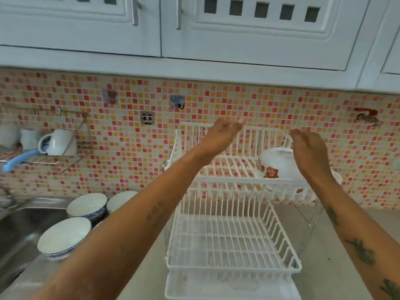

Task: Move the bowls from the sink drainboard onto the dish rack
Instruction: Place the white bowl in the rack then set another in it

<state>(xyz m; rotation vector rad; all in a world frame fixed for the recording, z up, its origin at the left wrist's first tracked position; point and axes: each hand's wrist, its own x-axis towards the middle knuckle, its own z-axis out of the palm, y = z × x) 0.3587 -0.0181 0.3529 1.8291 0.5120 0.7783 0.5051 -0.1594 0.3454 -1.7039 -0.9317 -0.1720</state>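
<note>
A white two-tier wire dish rack (233, 239) stands on the counter. An upturned white bowl with a bear print (277, 163) rests on the right of its upper tier. My right hand (309, 152) hovers just beside and above that bowl, fingers loose, holding nothing. My left hand (225, 131) is raised over the upper tier's back rail, fingers apart and empty. Three white bowls with blue patterned outsides stand on the steel drainboard at left: one in front (65, 237), one behind it (86, 205) and one further right (121, 199), partly hidden by my left forearm.
The steel sink (19, 226) lies at far left. A wall-mounted wire shelf (71, 156) holds a white mug (59, 141) and a blue-handled utensil (17, 160). White cabinets hang overhead. A wall tap (368, 118) sticks out at right. The rack's lower tier holds nothing.
</note>
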